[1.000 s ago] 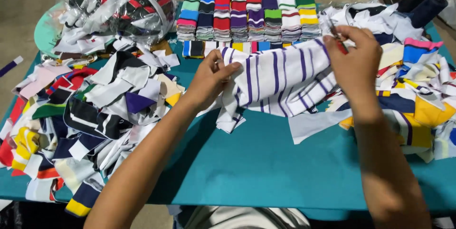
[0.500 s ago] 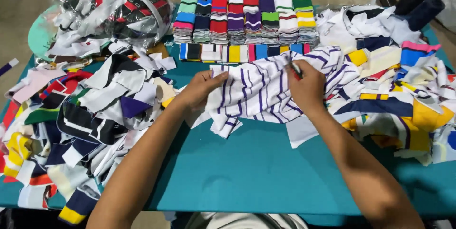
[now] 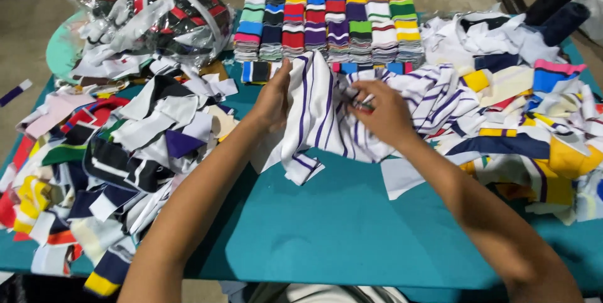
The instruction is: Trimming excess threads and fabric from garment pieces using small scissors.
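White purple-striped knit cloth (image 3: 320, 111) bunched between both hands on the teal tabletop (image 3: 339, 227), left hand (image 3: 276, 97) closed on its left edge, right hand (image 3: 383, 111) pinching its folds, sorted striped stacks (image 3: 326, 23) just beyond, loose scraps (image 3: 107, 146) at left

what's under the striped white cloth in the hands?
The white purple-striped cloth lies on the teal table, bare at its near edge. Both hands, left and right, grip it. Whether other scraps lie beneath it is hidden.
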